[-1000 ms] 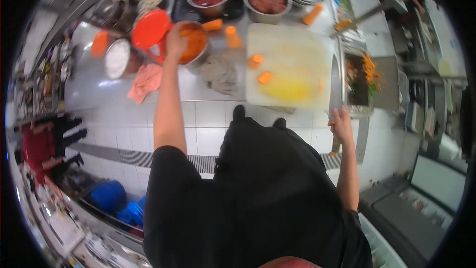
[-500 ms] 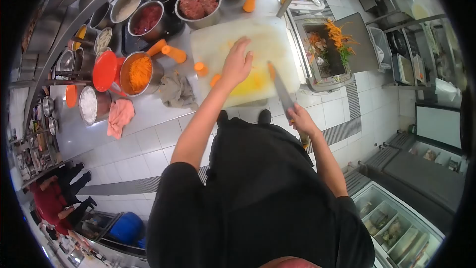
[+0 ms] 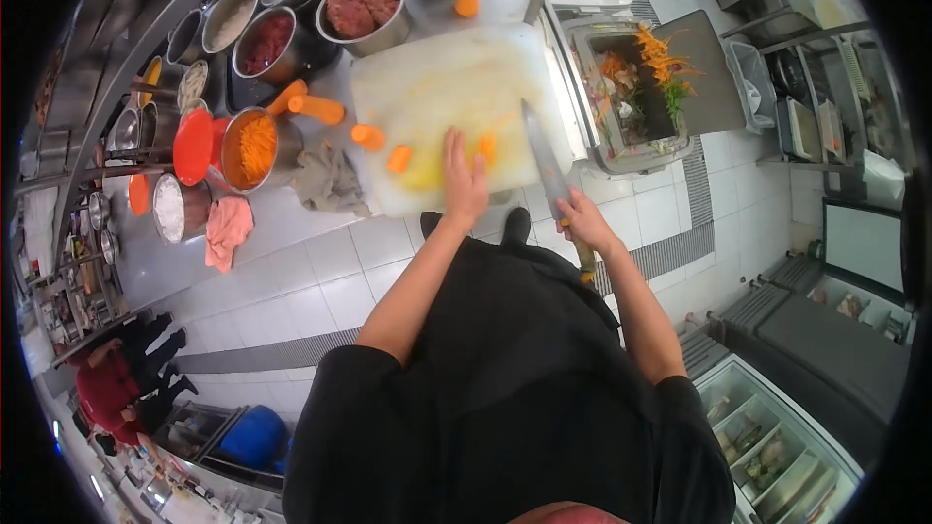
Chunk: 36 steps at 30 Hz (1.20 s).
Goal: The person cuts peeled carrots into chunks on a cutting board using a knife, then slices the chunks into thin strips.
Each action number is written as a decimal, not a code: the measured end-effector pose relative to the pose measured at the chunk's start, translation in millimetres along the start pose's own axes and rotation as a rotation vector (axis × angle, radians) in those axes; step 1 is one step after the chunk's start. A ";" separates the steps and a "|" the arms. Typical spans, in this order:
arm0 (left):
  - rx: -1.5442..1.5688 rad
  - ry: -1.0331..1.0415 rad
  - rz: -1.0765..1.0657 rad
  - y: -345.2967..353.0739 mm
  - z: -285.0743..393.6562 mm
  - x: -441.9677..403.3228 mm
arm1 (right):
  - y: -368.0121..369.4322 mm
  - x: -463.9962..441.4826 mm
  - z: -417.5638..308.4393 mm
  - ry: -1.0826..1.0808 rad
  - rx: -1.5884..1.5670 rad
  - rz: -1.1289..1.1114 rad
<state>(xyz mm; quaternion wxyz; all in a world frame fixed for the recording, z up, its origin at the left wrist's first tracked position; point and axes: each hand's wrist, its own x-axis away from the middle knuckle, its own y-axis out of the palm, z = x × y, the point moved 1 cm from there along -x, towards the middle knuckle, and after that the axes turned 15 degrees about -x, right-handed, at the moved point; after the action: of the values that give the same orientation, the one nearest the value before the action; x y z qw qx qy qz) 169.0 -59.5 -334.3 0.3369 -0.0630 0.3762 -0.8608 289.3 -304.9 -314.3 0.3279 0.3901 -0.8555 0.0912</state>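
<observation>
My left hand (image 3: 466, 182) reaches over the near part of the white cutting board (image 3: 427, 87), its fingers stretched out. Just right of its fingertips lies a small group of orange carrot pieces (image 3: 487, 147). My right hand (image 3: 585, 220) is wrapped round the handle of a large kitchen knife (image 3: 546, 155). Its blade points away from me over the right side of the board, apart from the carrot pieces. Left of my left hand, a short carrot chunk (image 3: 399, 158) and a thicker carrot piece (image 3: 368, 137) rest on the board.
Peeled carrots (image 3: 318, 110) lie left of the board, beside a bowl of shredded carrot (image 3: 255, 148) and a grey cloth (image 3: 328, 180). A bowl of raw meat (image 3: 364, 17) stands behind. At right is a bin of scraps (image 3: 629, 107). Another person (image 3: 105, 383) is at far left.
My left hand has come back from the middle of the board toward its near edge, beside carrot pieces that now show. The knife stays in my right hand, its blade slightly shifted.
</observation>
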 end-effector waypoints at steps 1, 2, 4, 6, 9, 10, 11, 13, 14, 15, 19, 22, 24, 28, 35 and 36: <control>-0.045 -0.032 0.056 4.7 3.5 0.1 | 7.5 -2.3 1.3 -0.008 0.026 -0.009; -0.091 -0.064 0.116 8.8 8.1 -1.3 | 15.9 -4.6 1.5 -0.004 0.030 -0.016; -0.031 -0.090 0.144 22.5 19.4 -14.6 | 33.0 -8.1 -0.3 0.041 0.061 -0.028; 0.037 -0.114 0.182 38.9 31.9 -20.0 | 46.0 -8.3 -1.4 0.029 0.142 -0.023; 0.051 -0.194 0.204 53.4 35.3 -24.6 | 71.2 -4.4 -15.3 0.033 0.336 -0.127; 0.097 -0.185 0.241 55.8 33.7 -23.3 | 76.7 -2.4 -16.1 0.027 0.355 -0.161; 0.138 -0.174 0.282 52.8 29.4 -21.9 | 78.3 -0.5 -17.4 -0.049 0.415 -0.136; 0.156 -0.172 0.363 21.0 34.9 -22.0 | 95.1 0.3 -27.8 -0.151 0.485 -0.156; 0.194 -0.145 0.400 -3.4 39.5 -23.8 | 108.0 10.1 -47.2 -0.193 0.541 -0.157; 0.196 -0.083 0.516 -33.6 42.2 -26.6 | 123.1 15.9 -68.8 -0.236 0.592 -0.153; 0.039 -0.098 0.835 -186.7 36.7 -43.8 | 222.2 20.5 -157.4 -0.462 0.721 -0.382; -0.079 -0.067 1.039 -276.4 -26.1 -66.9 | 302.8 5.0 -204.6 -0.611 0.837 -0.448; 0.058 -0.123 1.047 -311.3 -86.7 -89.1 | 335.9 -4.0 -219.1 -0.628 1.011 -0.399; -0.173 -0.296 0.556 -358.7 -224.2 -104.1 | 307.1 16.7 -234.5 -0.580 0.948 -0.139; -0.243 -0.037 0.628 -351.4 -176.6 -72.5 | 119.0 13.0 -132.5 -0.481 0.878 0.339; -0.322 0.036 0.639 -338.4 -156.0 -59.6 | 100.3 12.8 -112.1 -0.461 0.968 0.367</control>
<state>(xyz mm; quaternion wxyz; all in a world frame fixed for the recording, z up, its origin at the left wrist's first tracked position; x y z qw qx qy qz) -22.0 238.2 -202.7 0.5682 0.0210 0.5136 -0.6426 265.1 -198.4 -210.1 -0.1049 0.3505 -0.8194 0.4413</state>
